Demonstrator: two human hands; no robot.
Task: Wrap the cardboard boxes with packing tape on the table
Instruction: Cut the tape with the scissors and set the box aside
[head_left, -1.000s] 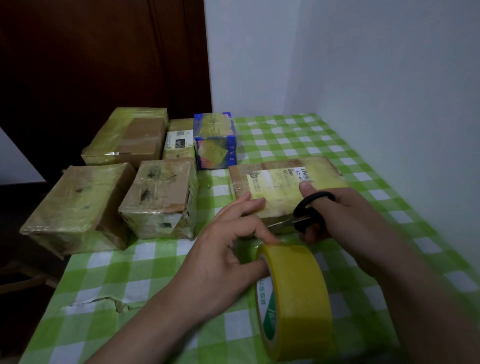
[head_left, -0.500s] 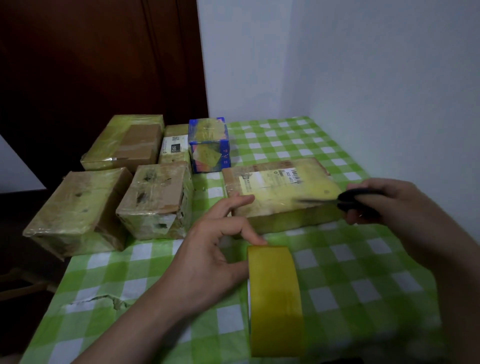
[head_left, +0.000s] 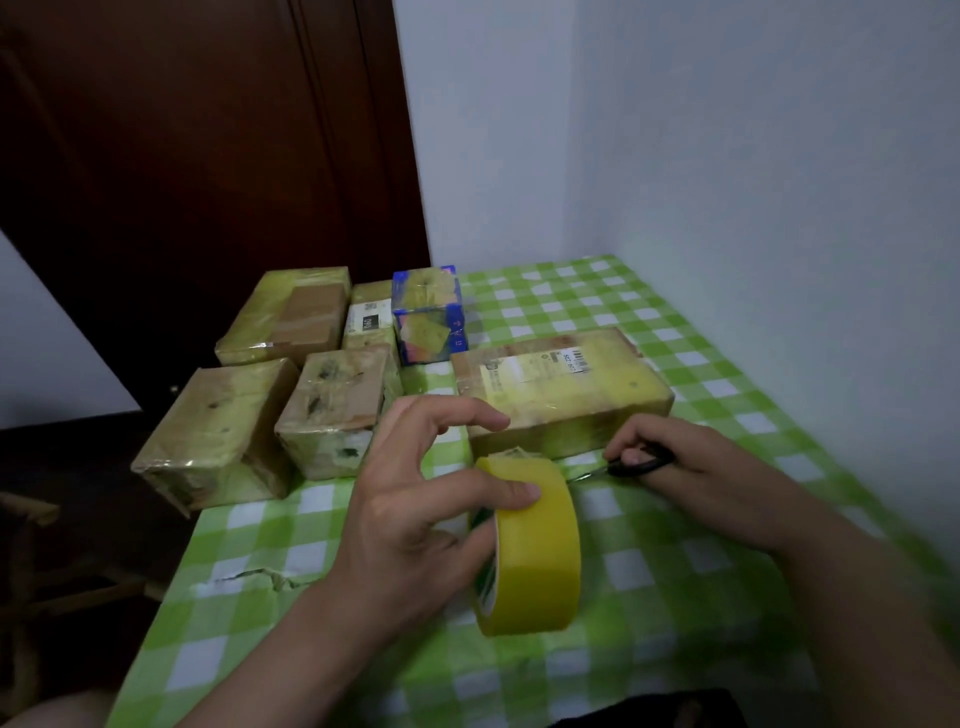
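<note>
Left hand (head_left: 415, 499) grips the yellow tape roll (head_left: 540, 545), thumb laid over its outer face. The roll stands on edge, near centre of the table (head_left: 675, 597). Right hand (head_left: 691, 467) holds black-handled scissors (head_left: 641, 462), fingers curled round the handles. The blades point left toward the roll, low along the near side of the flat box (head_left: 561, 395).

Flat box lies just beyond the roll. Its top and near face carry a yellowish tape film over the shipping label. A loose end of tape lifts at the top of the roll, close to the box. Cannot tell whether it is joined to the box.

Five other boxes (head_left: 337, 410) are grouped at far left, one of them blue. All show the same glossy yellow film.

Judgement: wrapping looks nearly complete, with the cut at the flat box the likely step in hand. Undersides are hidden, so full coverage is unconfirmed. No bare box is in view.
</note>
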